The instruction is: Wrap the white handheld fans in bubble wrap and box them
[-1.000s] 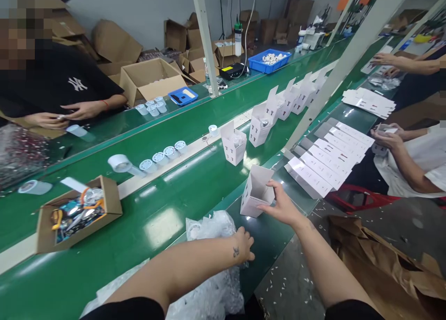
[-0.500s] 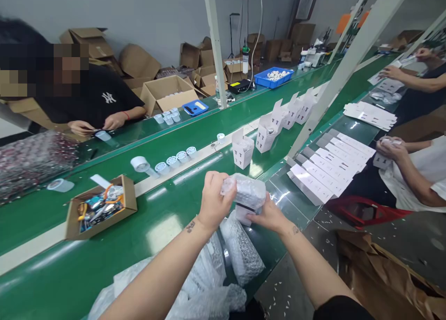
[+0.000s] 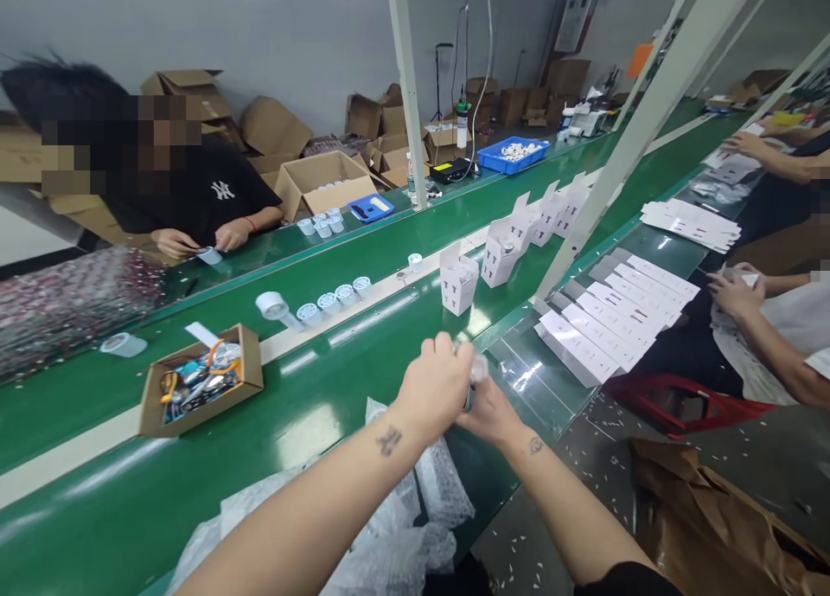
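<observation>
A small bubble-wrapped item (image 3: 476,373) is held betw. left hand (image 3: 436,387) & right hand (image 3: 489,413), fingers closed on it, just before the bubble wrap pile (image 3: 415,509). Wrap should be kept tight, grip steady.

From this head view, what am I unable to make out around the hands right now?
- Item between the hands: almost wholly covered by the left hand and right hand; only a clear scrap shows.
- Right hand's fingers: hidden behind the left hand.
- Bubble wrap pile: cut off by the bottom edge.
- Print on the flat white cartons: too small to read.
</observation>
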The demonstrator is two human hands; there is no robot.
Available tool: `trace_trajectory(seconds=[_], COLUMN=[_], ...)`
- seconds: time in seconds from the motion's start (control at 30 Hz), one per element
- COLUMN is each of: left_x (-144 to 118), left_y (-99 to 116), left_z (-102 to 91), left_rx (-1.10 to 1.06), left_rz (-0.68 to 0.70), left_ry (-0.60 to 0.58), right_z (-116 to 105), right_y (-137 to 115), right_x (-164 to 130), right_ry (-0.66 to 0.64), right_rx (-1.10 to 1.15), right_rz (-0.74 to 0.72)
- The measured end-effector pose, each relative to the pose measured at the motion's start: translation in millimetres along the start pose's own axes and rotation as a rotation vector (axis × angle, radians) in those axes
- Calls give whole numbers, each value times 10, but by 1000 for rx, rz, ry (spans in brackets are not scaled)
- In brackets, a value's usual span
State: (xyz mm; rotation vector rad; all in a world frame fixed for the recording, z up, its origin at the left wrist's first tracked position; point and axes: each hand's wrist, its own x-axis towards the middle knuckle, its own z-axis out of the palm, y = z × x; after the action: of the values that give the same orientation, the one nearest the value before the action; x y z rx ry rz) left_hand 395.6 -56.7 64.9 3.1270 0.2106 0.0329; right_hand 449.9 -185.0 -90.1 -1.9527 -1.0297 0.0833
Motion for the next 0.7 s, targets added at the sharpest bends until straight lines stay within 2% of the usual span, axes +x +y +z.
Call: trace_trajectory(seconds=[0.07,0.1,0.13,0.23,0.27,0.3,0.37,0.47,0.53,0.6,0.63,0.67,0.7], left_x=[112,131,122,-5,-51,-88,-142,-218,-267,-276,-258,-225,-179], left_y=[45,34,4,-159,-220,-273,-325,-228,-97,8,34,38,19], left_z=[-29,-24,-5,99,136,172,251,443,596,689,695,674,630], left_rx=[27,33,36,50,57,65,77,106,126,124,108,86,65], left_rz=[-99,-76,27,540,645,684,615,523,467,417,397,383,367], left_ry=[-9,-11,-23,-130,-164,-181,-158,-135,-167,-191,-194,-196,-195], right_z=[11,9,2,-26,-29,-29,-27,-113,-311,-630,-814,-994,-1154], right_y=[-32,-30,-17,67,94,114,120,96,139,292,412,554,709], right_x=[-8,-17,-29,-73,-87,-100,-119,-100,-16,144,250,364,478], right_ry=[27,32,26,-19,-32,-41,-52,-145,-295,-350,-292,-152,-78], right_rx=[-10,-1,16,85,99,108,133,230,264,115,-33,-260,-374], right_rz=[66,79,70,-25,-46,-44,7,67,58,137,224,374,464])
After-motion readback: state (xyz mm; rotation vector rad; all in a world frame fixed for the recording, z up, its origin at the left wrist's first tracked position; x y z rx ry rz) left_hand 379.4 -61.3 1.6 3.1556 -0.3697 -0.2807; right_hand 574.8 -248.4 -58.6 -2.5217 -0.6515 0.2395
